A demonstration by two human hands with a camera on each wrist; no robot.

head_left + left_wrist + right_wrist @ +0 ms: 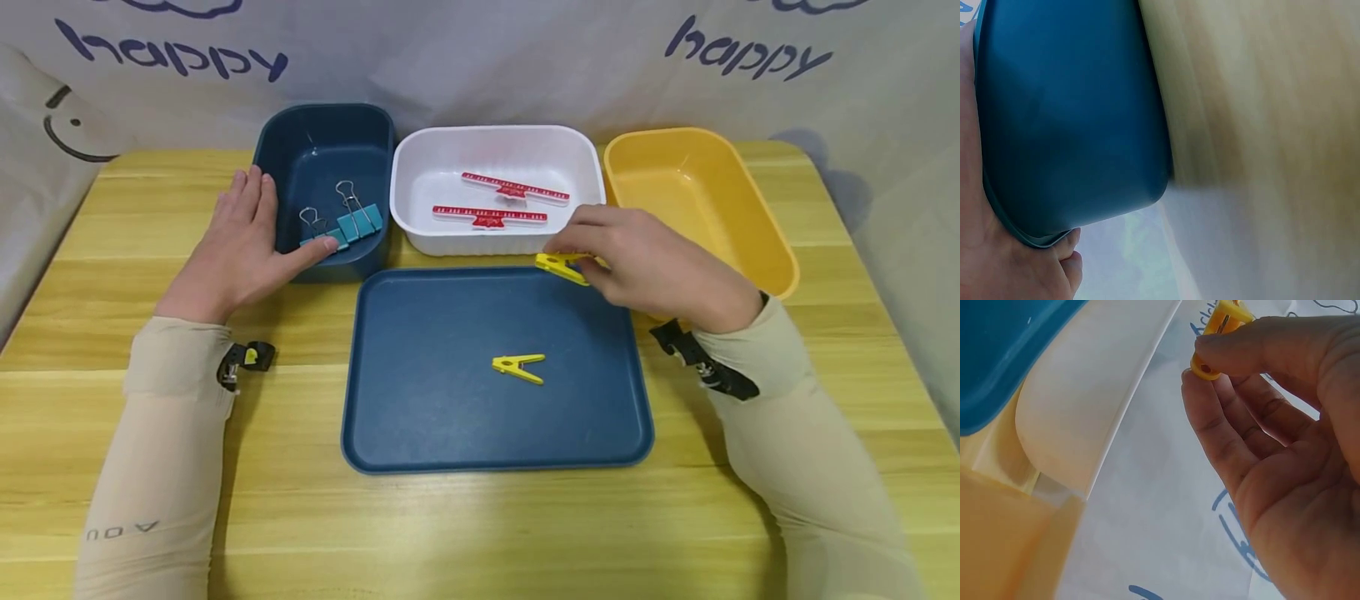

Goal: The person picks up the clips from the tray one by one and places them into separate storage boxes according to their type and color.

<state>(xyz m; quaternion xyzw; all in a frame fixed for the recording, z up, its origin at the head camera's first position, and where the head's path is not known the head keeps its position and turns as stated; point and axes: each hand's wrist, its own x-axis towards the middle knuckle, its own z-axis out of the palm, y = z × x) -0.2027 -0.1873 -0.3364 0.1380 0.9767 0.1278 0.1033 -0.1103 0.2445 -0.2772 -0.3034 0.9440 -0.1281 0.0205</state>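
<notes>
My right hand (637, 258) pinches a yellow plastic clothespin (561, 267) between thumb and fingertips, above the far right edge of the blue tray (450, 433). In the right wrist view the thumb presses that clothespin (1217, 337) from one side. A second yellow clothespin (517, 367) lies on the tray. My left hand (240, 242) rests on the dark blue bin (330, 133), fingers extended along its left rim and thumb over its front rim. Two teal binder clips (360, 222) sit inside that bin, one partly behind the thumb.
Beside the blue bin stands a white bin (420, 183) holding two red-and-white bar clips (490, 217). To its right is a yellow bin (697, 183), partly behind my right hand. All stand on a wooden table (300, 517) before a white cloth (480, 58).
</notes>
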